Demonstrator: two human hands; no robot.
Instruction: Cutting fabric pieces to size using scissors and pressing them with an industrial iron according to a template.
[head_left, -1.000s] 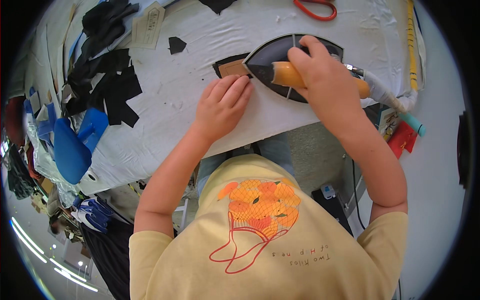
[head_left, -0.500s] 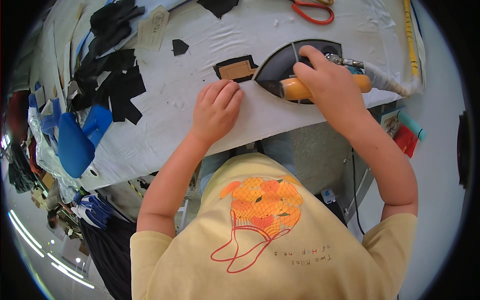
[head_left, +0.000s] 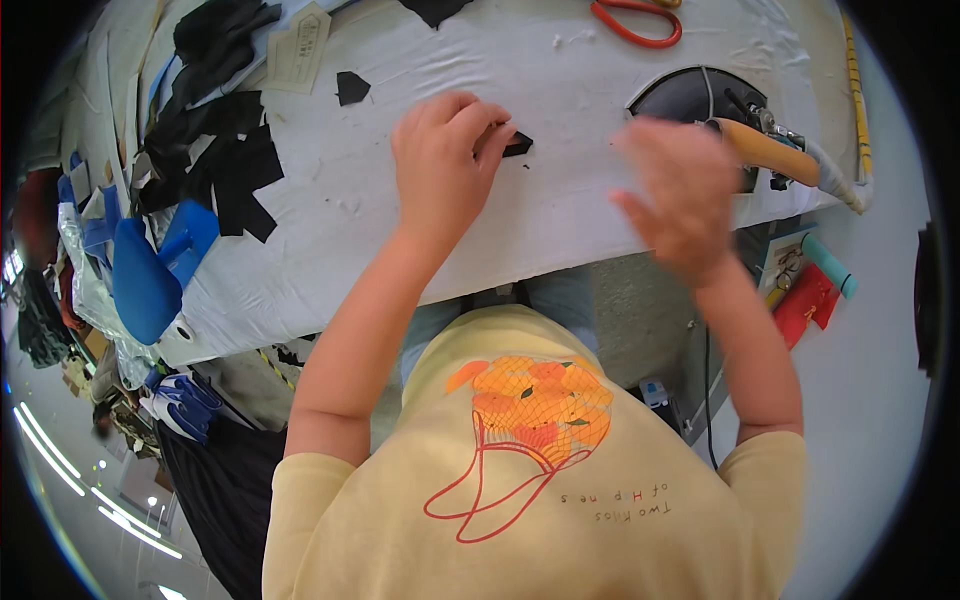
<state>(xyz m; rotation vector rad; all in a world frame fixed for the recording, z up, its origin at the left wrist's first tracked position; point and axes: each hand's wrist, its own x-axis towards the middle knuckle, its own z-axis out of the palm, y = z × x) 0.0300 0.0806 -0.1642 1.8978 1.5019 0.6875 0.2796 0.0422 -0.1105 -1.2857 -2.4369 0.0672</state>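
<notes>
My left hand (head_left: 447,165) bends over a small black fabric piece (head_left: 517,146) on the white-covered table, thumb and fingers closed on it. Most of that piece is hidden beneath the hand, and the brown card template seen on it before is out of sight. My right hand (head_left: 685,190) hangs over the table, blurred by motion, thumb apart from the fingers and nothing in it. Just beyond it, the iron (head_left: 690,95) rests on the table, with its wooden handle (head_left: 765,152) toward the right and a wrapped hose running off it.
Red-handled scissors (head_left: 640,28) lie at the far right. Black fabric scraps (head_left: 240,160), a paper pattern (head_left: 298,50) and a blue plastic object (head_left: 145,285) occupy the left side. A small black scrap (head_left: 351,88) is beyond my left hand. The table edge (head_left: 440,298) runs before my body.
My right hand has let go of the iron, which now stands farther right, and has drawn back from it. My left hand has moved forward onto the black fabric piece and closed on it.
</notes>
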